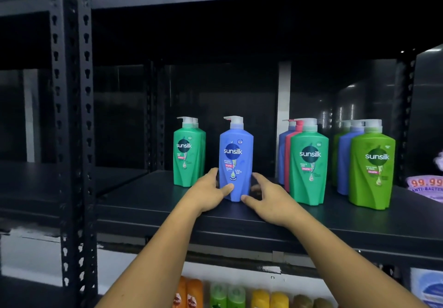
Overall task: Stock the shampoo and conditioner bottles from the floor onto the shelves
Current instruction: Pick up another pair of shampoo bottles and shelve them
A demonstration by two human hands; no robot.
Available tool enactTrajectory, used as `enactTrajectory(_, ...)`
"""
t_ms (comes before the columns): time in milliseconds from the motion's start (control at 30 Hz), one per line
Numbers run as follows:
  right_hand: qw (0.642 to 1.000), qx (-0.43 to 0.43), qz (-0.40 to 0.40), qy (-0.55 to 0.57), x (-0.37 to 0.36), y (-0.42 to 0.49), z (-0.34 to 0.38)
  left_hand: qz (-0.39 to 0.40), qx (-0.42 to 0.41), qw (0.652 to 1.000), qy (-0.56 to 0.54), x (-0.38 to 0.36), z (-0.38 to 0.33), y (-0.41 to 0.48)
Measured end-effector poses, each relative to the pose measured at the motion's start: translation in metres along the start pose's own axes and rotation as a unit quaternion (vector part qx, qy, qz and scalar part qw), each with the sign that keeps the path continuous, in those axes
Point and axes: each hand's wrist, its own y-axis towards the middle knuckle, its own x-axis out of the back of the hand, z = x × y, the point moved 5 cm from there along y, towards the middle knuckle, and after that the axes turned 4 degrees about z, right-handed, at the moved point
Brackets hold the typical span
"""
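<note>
A blue Sunsilk pump bottle (236,159) stands upright on the black shelf (239,221), near its middle. My left hand (208,192) grips its lower left side, thumb across the front. On the other side, my right hand (268,199) touches the base with its thumb while the fingers reach round the right side. To the left, further back, stand two teal green bottles (188,156).
Right of the blue bottle are a row of a teal, a red and a blue bottle (309,166), then a row led by a bright green bottle (371,166). Black uprights (72,116) rise at left. Orange, green and yellow bottles (230,295) stand on the shelf below.
</note>
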Motion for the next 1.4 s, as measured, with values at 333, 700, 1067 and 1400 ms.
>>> enactTrajectory(333, 0.992, -0.051, 0.108, -0.036, -0.007, 0.004, 0.000, -0.042, 0.025, 0.998, 0.031, 0.000, -0.004, -0.002)
enactTrajectory(700, 0.996, -0.021, 0.052, -0.075, -0.004, 0.001, 0.003, -0.057, 0.046, 0.986, 0.148, -0.002, 0.001, 0.000)
enactTrajectory(1067, 0.981, -0.019, -0.087, -0.174, 0.005, -0.017, 0.013, -0.185, -0.036, 0.963, 0.193, 0.002, -0.021, -0.033)
enactTrajectory(1400, 0.936, 0.055, -0.162, -0.309, -0.011, -0.069, 0.017, -0.152, -0.196, 0.931, 0.267, -0.012, -0.031, -0.058)
